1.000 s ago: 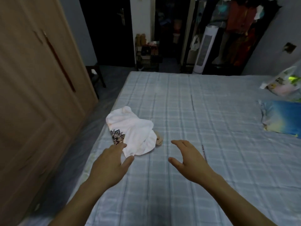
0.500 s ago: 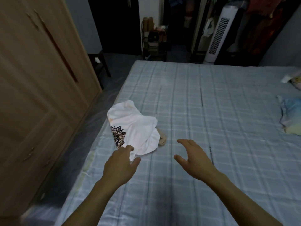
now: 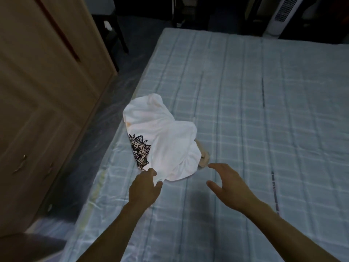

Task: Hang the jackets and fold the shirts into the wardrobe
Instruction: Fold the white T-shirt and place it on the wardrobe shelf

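Observation:
A crumpled white shirt [image 3: 164, 137] with a black mandala print lies near the left edge of the bed [image 3: 245, 110]. A tan piece of cloth [image 3: 204, 157] pokes out from under its right side. My left hand [image 3: 145, 188] is at the shirt's near hem, with thumb and fingers closing on the edge of the fabric. My right hand [image 3: 228, 184] hovers open just right of the shirt, fingers spread, touching nothing. The closed wooden wardrobe [image 3: 43, 91] stands to the left.
A narrow strip of dark floor [image 3: 117, 87] runs between bed and wardrobe. A dark stool [image 3: 113, 29] stands at the far end of that strip. A white tower fan [image 3: 281, 16] stands beyond the bed's far edge.
The view has tilted down and moved closer to the bed. My left hand has reached the shirt's near hem and my right hand has drawn closer to the shirt.

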Tool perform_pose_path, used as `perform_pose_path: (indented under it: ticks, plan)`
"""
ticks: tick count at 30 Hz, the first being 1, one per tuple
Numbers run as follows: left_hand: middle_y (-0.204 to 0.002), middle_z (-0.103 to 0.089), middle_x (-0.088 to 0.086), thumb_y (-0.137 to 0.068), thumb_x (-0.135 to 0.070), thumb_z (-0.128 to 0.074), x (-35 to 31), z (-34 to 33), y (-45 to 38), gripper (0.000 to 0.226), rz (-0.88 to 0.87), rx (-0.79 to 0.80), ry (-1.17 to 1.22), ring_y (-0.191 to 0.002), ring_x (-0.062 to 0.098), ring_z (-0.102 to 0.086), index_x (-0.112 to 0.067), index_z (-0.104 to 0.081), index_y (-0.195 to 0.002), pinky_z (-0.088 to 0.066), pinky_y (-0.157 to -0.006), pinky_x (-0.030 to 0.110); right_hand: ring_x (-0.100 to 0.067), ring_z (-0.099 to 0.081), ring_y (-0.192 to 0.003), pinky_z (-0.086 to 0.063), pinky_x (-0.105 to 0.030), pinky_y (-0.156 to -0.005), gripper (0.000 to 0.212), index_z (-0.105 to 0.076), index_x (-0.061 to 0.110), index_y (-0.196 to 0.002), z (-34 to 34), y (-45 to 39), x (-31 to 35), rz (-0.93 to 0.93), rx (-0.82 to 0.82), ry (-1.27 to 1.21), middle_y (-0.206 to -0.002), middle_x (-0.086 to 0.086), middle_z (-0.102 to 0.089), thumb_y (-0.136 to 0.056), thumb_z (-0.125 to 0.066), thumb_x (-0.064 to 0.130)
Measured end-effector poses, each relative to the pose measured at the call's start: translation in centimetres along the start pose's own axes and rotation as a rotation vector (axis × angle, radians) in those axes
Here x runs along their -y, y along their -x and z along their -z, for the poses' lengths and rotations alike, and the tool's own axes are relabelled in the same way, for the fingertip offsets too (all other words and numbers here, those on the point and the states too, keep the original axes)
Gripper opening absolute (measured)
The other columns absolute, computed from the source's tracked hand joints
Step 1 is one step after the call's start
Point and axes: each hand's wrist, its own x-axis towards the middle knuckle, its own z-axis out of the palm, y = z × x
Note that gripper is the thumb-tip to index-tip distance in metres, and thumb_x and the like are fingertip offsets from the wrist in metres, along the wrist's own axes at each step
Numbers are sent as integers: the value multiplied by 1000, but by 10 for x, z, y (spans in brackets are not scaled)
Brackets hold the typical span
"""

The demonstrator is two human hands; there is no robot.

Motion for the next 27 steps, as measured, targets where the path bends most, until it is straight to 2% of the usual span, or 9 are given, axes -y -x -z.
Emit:
perform_pose_path:
  ticks: [5, 8, 9, 12, 13, 16, 18, 23, 27]
  plan:
    - [-110, -57, 0, -83, -45, -70, 3, -51, -44, 43, 58, -15, -45, -105, 21, -56, -22, -53, -114, -47, -79, 34, -10, -46, -129, -27, -17, -106, 53, -45, 24, -142, -27, -17, -26, -31, 51, 6, -142, 7, -48, -93, -62, 37]
    - [-112, -54, 0, -82, -41, -73, 5, -74, -62, 46, 20, -5, -234, -105, 21, -55, -22, -50, -117, -50, -83, 34, -3, -44, -126, -26, -14, -105, 52, -46, 25, -141, -43, -19, -37, -28, 104, -4, -140, 10, -48, -93, -63, 35]
    - [-108, -56, 0, -80, -35, -76, 8, -78, -66, 43, -10, -11, -299, -100, 20, -58, -22, -53, -114, -51, -79, 33, 0, -43, -124, -26, -13, -104, 51, -46, 26, -141, -46, -18, -40, -29, 114, -5, -138, 12, -48, -93, -63, 35]
    - [-73, -58, 1, -56, -11, -88, 22, -81, -72, 35, -124, -79, -343, -63, 23, -60, -19, -62, -78, -48, -52, 32, 3, -42, -120, -26, -12, -102, 50, -47, 26, -139, -48, -11, -48, -46, 119, -22, -134, 16, -47, -93, -64, 33]
    - [-69, -57, 2, -57, -8, -87, 26, -79, -72, 33, -127, -113, -294, -60, 25, -59, -18, -60, -73, -48, -51, 33, 3, -43, -119, -28, -12, -101, 50, -48, 25, -139, -48, -10, -50, -56, 113, -29, -133, 16, -47, -92, -65, 33]
    - [-78, -57, 3, -80, -8, -68, 29, -63, -65, 17, -70, -185, -11, -72, 27, -56, -17, -54, -80, -48, -62, 38, 1, -46, -117, -33, -15, -95, 50, -50, 24, -137, -47, -6, -54, -77, 89, -41, -131, 13, -50, -91, -66, 32]
    - [-77, -56, 1, -86, -6, -62, 28, -53, -58, 15, -90, -227, 141, -71, 24, -54, -16, -52, -82, -48, -63, 39, -2, -49, -116, -34, -16, -94, 50, -50, 24, -137, -46, -5, -51, -81, 78, -47, -132, 10, -52, -91, -67, 31]
    - [-66, -53, -7, -86, -3, -67, 7, -12, -36, 19, -190, -271, 413, -63, 13, -50, -17, -56, -81, -45, -62, 36, 3, -43, -114, -30, -12, -95, 51, -46, 26, -141, -38, 3, -24, -43, 75, -51, -138, 7, -51, -94, -62, 36]
    - [-69, -58, -11, -86, -2, -68, -21, 31, -12, 14, -316, -266, 476, -65, 3, -53, -15, -63, -84, -43, -62, 25, -6, -50, -119, -32, -16, -98, 51, -44, 26, -141, -26, 17, 3, -4, 39, -54, -137, 5, -53, -95, -59, 39]
